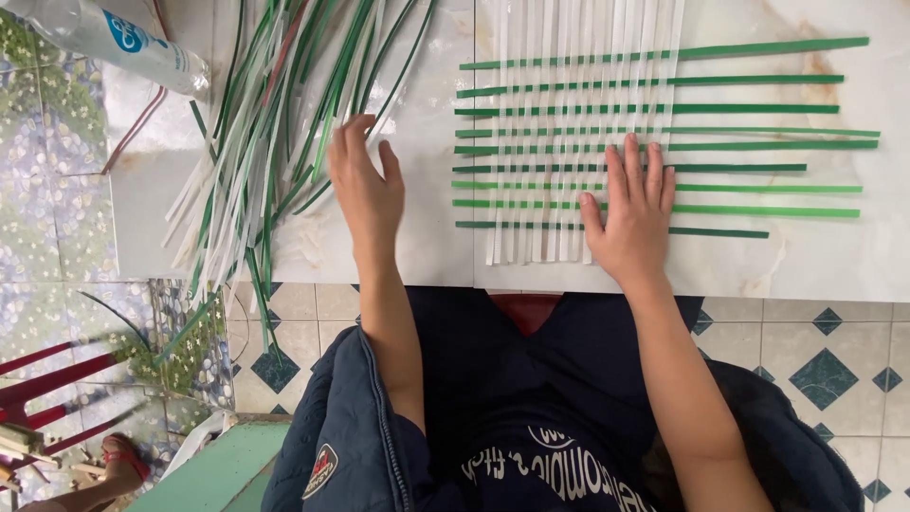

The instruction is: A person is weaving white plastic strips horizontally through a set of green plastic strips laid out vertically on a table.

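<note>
Both forearms extend forward from the body, bare to the elbow, roughly parallel. The left hand (365, 185) lies palm down, wrist straight, fingers extended and close together, fingertips at the edge of the loose strip pile (275, 114). The right hand (633, 213) lies flat and open, well to the right of that pile, fingers slightly spread, thumb angled out to the left.
</note>
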